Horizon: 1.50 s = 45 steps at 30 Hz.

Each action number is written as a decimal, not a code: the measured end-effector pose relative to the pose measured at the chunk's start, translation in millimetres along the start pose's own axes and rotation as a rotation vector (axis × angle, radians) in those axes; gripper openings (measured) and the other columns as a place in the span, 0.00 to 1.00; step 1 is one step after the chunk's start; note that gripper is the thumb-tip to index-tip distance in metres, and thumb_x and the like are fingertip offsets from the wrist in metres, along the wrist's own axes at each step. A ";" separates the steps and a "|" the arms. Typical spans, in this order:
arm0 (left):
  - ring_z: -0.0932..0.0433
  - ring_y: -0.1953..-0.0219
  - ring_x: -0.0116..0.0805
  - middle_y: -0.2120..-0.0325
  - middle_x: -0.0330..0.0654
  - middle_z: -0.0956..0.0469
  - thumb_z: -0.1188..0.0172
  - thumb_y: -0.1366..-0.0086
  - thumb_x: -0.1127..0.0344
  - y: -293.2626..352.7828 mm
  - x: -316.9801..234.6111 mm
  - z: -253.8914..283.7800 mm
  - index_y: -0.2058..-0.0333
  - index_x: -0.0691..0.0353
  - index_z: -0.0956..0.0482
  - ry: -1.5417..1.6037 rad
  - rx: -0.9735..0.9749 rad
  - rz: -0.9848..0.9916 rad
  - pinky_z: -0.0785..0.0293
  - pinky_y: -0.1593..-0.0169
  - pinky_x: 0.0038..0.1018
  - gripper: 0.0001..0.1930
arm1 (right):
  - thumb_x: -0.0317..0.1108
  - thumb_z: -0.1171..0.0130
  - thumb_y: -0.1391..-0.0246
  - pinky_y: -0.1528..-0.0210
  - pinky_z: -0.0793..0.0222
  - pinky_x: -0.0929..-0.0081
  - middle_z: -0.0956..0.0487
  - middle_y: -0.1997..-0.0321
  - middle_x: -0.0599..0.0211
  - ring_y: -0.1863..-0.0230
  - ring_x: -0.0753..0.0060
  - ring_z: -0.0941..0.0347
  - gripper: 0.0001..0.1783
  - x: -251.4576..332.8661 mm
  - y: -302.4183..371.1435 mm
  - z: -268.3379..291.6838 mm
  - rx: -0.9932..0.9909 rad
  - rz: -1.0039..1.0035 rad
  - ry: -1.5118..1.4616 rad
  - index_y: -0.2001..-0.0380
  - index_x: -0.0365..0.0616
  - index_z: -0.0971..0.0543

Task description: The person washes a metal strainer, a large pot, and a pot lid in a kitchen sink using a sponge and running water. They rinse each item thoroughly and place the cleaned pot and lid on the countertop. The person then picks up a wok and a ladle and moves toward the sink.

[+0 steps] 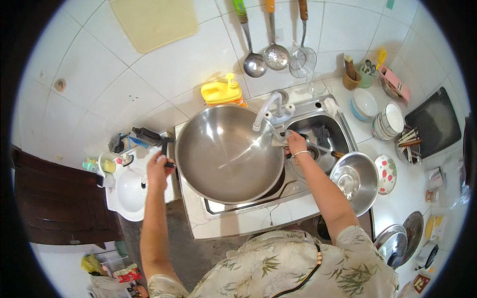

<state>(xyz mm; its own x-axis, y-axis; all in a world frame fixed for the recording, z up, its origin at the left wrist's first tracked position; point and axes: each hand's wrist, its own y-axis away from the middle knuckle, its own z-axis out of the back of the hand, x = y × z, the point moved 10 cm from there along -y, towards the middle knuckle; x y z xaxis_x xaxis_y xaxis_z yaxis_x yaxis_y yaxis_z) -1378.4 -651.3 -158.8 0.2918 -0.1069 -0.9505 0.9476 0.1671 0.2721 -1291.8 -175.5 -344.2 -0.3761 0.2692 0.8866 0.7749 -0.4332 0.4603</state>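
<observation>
Wok (226,159), wide and steel, is lying between both hands: the left fingers (160,164) are gripping its black handle (171,164), while the right fingers (293,137) are pinching its opposite side. Just beyond the right fingers, a white faucet (262,112) is arching over its rim. A metal bowl (368,185) is resting right of them; a washbasin (130,209) is standing left of the left fingers.
</observation>
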 end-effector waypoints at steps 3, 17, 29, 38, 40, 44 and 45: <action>0.27 0.82 0.27 0.79 0.38 0.26 0.47 0.40 0.66 -2.5 65.2 -5.2 0.58 0.62 0.32 0.148 -0.011 0.089 0.28 0.78 0.22 0.12 | 0.31 0.54 0.47 0.87 0.37 0.79 0.27 0.77 0.67 0.89 0.79 0.37 0.21 10.6 -22.1 16.2 -0.047 0.172 0.163 0.48 0.40 0.32; 0.28 0.81 0.26 0.81 0.37 0.28 0.47 0.40 0.65 -2.2 205.2 5.3 0.64 0.62 0.29 0.074 -0.119 0.301 0.30 0.80 0.21 0.09 | 0.34 0.52 0.47 0.79 0.35 0.74 0.29 0.82 0.63 0.85 0.75 0.34 0.18 -24.4 -31.9 21.8 -0.135 0.370 0.307 0.54 0.37 0.29; 0.31 0.79 0.23 0.81 0.34 0.29 0.49 0.38 0.64 -1.1 217.0 2.2 0.63 0.60 0.29 0.132 -0.179 0.225 0.32 0.78 0.20 0.08 | 0.41 0.49 0.48 0.53 0.37 0.58 0.25 0.63 0.49 0.59 0.47 0.31 0.19 76.2 11.4 -53.5 -0.133 1.005 0.930 0.60 0.37 0.27; 0.26 0.66 0.25 0.67 0.37 0.25 0.50 0.38 0.65 7.4 210.0 20.8 0.53 0.60 0.30 0.068 -0.180 0.177 0.30 0.70 0.22 0.15 | 0.42 0.45 0.53 0.54 0.34 0.63 0.25 0.61 0.47 0.57 0.49 0.29 0.24 67.2 -101.7 -109.6 0.113 0.545 1.210 0.53 0.41 0.29; 0.27 0.62 0.25 0.63 0.38 0.26 0.49 0.39 0.66 9.5 203.6 26.3 0.52 0.62 0.30 0.010 -0.205 0.128 0.31 0.67 0.22 0.16 | 0.39 0.42 0.57 0.50 0.36 0.65 0.26 0.58 0.47 0.54 0.51 0.30 0.27 56.4 -114.0 -109.5 0.174 0.535 1.227 0.51 0.45 0.30; 0.29 0.57 0.28 0.58 0.43 0.27 0.48 0.40 0.68 10.9 177.6 27.9 0.50 0.66 0.32 -0.169 -0.284 -0.117 0.32 0.57 0.24 0.19 | 0.40 0.45 0.54 0.49 0.37 0.67 0.27 0.55 0.47 0.53 0.51 0.31 0.26 66.8 -96.4 -118.2 0.259 0.633 1.269 0.51 0.46 0.30; 0.29 0.56 0.30 0.57 0.44 0.27 0.47 0.41 0.69 13.8 163.9 21.2 0.50 0.67 0.32 -0.213 -0.304 -0.204 0.33 0.54 0.25 0.19 | 0.41 0.46 0.54 0.48 0.37 0.67 0.27 0.55 0.47 0.52 0.51 0.31 0.25 63.5 -99.6 -112.9 0.260 0.655 1.289 0.50 0.46 0.30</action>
<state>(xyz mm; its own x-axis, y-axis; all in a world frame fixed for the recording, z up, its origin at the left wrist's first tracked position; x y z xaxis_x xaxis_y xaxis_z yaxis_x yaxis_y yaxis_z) -1314.6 -687.3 -307.7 0.1522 -0.3625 -0.9195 0.9165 0.3999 -0.0059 -1450.2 -212.3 -328.6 -0.0044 -0.9077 0.4195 0.9971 0.0281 0.0713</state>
